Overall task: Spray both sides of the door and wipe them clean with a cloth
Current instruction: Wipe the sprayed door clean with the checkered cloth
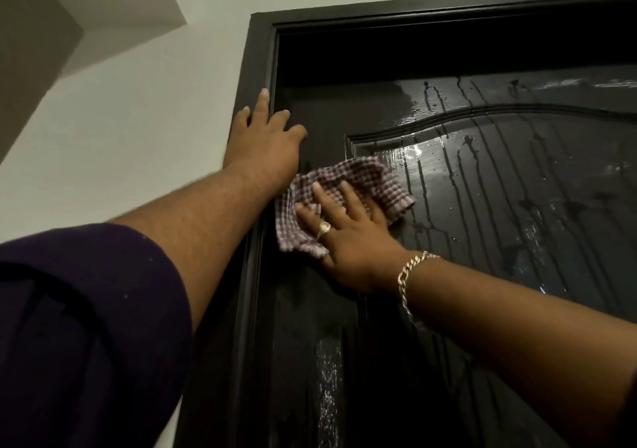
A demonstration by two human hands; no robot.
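The right hand [344, 227] lies flat, pressing the cloth [348, 189] on the wet door [499, 189] to wipe drips; the left hand [265, 141] rests flat, empty, steadying

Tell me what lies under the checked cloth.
The checked cloth lies flat on the dark door, pressed by the right hand. Whether the covered patch is wet cannot be seen; spray runs streak the panel beside it.

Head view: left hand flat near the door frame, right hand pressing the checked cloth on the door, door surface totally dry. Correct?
Not quite. The door is wet, not dry: the head view shows drip streaks down its panel. The rest stands: left hand flat near the frame, right hand pressing the checked cloth.
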